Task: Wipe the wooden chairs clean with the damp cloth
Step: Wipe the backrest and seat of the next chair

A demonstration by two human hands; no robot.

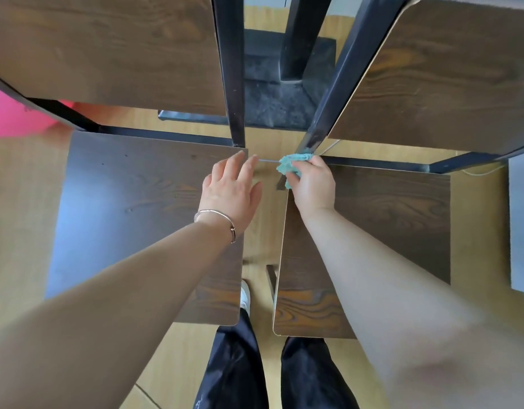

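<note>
Your right hand [312,184] sits just right of the frame's centre, fingers curled around a crumpled turquoise cloth [293,166]. The cloth bunches out past your fingertips and presses against the foot of the black metal upright [331,98] of the right-hand chair, where that post meets the rear corner of the dark wooden seat [382,219]. Your right forearm runs in from the lower right of the frame, straight and extended, crossing over that seat.

Your left hand [232,187] lies just left of centre, palm down with the fingers spread and loosely extended, gripping nothing. Its fingertips reach toward the rear inner corner of the left-hand dark wooden seat [131,208], with the heel of the hand hanging over the seat's inner edge and the gap between the two chairs. A thin silver bangle [218,221] circles your left wrist, and the forearm comes in from the lower left.

Both chairs' brown wood-grain backrests fill the top of the frame, the left one [107,51] in the upper left and the right one [449,81] in the upper right. Between them a black table base [284,93] rests on the pale wooden floor [21,219]. Your dark trousers [234,367] show at the bottom centre, between the seats' front edges. A pink object [12,116] sits at the far left edge.
</note>
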